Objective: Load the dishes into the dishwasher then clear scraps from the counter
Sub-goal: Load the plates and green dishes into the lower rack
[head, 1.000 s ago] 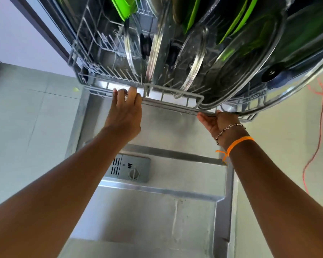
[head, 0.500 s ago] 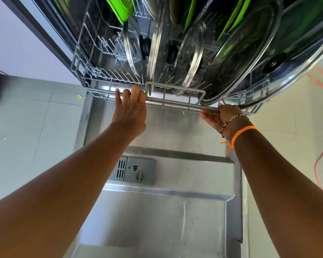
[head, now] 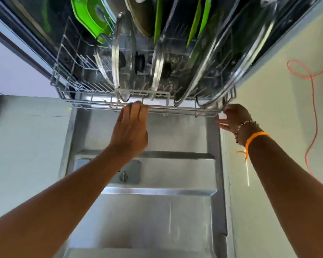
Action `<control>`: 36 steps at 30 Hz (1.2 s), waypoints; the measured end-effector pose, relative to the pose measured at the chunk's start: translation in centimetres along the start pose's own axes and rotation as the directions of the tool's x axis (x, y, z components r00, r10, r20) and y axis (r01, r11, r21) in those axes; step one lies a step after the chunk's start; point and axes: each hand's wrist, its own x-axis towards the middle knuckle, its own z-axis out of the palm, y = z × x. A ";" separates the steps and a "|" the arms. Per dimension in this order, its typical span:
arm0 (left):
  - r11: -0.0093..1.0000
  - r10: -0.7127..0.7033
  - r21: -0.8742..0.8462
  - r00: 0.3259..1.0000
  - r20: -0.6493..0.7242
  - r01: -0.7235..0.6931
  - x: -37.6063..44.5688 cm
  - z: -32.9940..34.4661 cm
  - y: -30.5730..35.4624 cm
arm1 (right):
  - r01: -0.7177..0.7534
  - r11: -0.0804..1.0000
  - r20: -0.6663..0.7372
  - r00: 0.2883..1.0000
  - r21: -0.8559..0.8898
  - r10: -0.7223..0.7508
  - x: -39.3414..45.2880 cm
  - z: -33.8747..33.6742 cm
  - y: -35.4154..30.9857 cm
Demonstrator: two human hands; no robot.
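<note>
The dishwasher's lower wire rack (head: 93, 106) sits partly inside the machine, loaded with several glass pot lids (head: 117, 60), green plates (head: 194, 32) and a green board (head: 90, 17). My left hand (head: 131, 127) lies flat, fingers straight and together, its tips pressed against the rack's front rail. My right hand (head: 233, 116) touches the rack's right front corner with loosely spread fingers; it wears a bead bracelet and an orange band. Neither hand wraps around the wire.
The open steel dishwasher door (head: 157, 211) lies flat below my arms, with its detergent dispenser (head: 127, 174) in the middle. Pale floor tiles (head: 26, 146) flank it. An orange cord (head: 313, 101) trails on the floor at right. A white cabinet front (head: 11, 71) stands at left.
The rack has slid further into the dishwasher, away from me. Both hands followed its front rail; my left hand has shifted toward the rack's middle and my right to the corner.
</note>
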 end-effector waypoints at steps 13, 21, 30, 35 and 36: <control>0.905 0.001 0.407 0.958 0.286 -0.123 7.1 0.5 3.0 | 0.183 0.926 -0.001 0.981 -0.329 -0.195 5.4 -1.3 0.7; 0.865 0.082 0.449 0.944 0.318 -0.226 5.6 0.3 3.8 | 0.123 0.965 0.004 0.992 -0.234 -0.125 1.6 -0.9 0.6; 0.868 0.141 0.414 0.935 0.324 -0.274 1.7 -0.3 4.3 | 0.082 0.944 -0.053 0.993 -0.319 -0.105 0.9 -1.2 4.5; 0.861 0.060 0.446 0.920 0.388 -0.244 1.9 -0.2 5.0 | -0.012 0.980 -0.001 1.000 -0.196 0.012 1.6 -1.3 3.7; 0.859 0.070 0.450 0.925 0.372 -0.246 1.9 -0.4 5.3 | -0.037 0.985 -0.009 0.999 -0.170 0.036 2.0 -1.5 3.6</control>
